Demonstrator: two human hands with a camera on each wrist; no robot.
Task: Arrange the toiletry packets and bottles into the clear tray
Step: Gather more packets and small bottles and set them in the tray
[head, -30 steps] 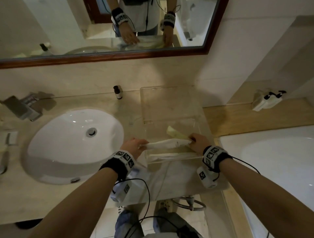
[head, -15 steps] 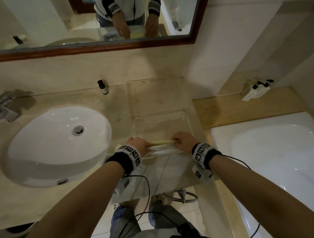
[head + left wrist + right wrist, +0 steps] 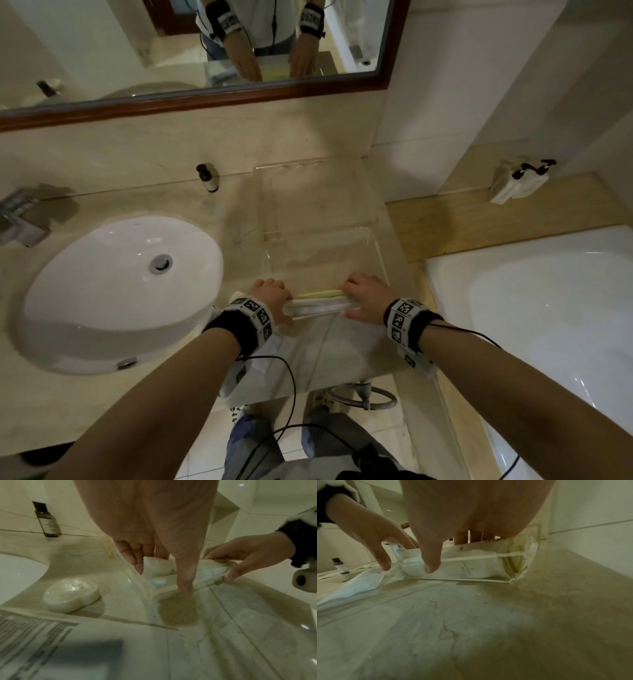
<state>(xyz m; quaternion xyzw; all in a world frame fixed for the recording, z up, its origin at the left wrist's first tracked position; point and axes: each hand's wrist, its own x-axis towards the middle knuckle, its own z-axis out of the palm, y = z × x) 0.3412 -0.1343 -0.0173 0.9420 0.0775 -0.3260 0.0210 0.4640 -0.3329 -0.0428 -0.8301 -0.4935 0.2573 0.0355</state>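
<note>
A clear tray (image 3: 291, 165) stands on the counter right of the sink. White toiletry packets (image 3: 318, 305) stand on edge against its near wall, with a yellow packet (image 3: 320, 293) just behind them. My left hand (image 3: 270, 298) grips their left end, fingers inside the tray, thumb outside the wall. My right hand (image 3: 366, 298) grips the right end the same way. The wrist views show the packets (image 3: 161, 569) (image 3: 462, 566) behind the clear wall (image 3: 527, 555). A small dark bottle (image 3: 207, 178) stands at the back wall. A round wrapped soap (image 3: 72, 595) lies left of the tray.
The white sink (image 3: 113, 291) and its tap (image 3: 20, 219) lie to the left. A bathtub (image 3: 548, 308) is on the right, with white pump bottles (image 3: 517, 181) on its wooden ledge. The counter edge runs just below my wrists.
Both hands have lowered the white packets from above the tray down against its near wall. The yellow packet now stands upright behind them.
</note>
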